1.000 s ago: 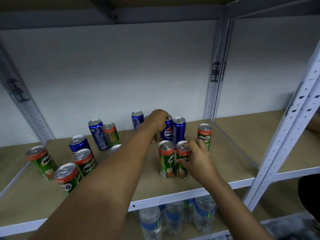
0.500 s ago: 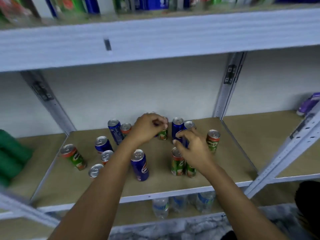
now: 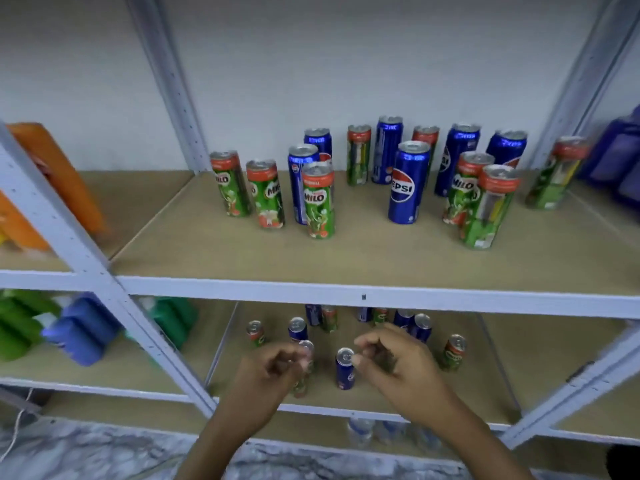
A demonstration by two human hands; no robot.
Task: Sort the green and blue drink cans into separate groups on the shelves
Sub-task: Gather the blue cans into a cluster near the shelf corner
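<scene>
left hand: the left hand hangs in front of the lower wooden shelf board, fingers loosely curled; a silver-topped can sits right behind the fingertips, and i cannot tell if it is pinched or only near.
right hand: the right hand is loosely curled too, holding nothing i can see, thumb just beside the small blue can with the silver lid.
upper shelf: on the upper wooden shelf board, green milo cans and blue pepsi cans stand mixed, several touching.
lower shelf: also mixed, green and blue apart but close.
risk: the tall slim cans are packed tight, so a reach to the back row could clip a front one and topple its neighbours.
risk: the shelf rail hides the back cans, so a colour could be missed.
</scene>
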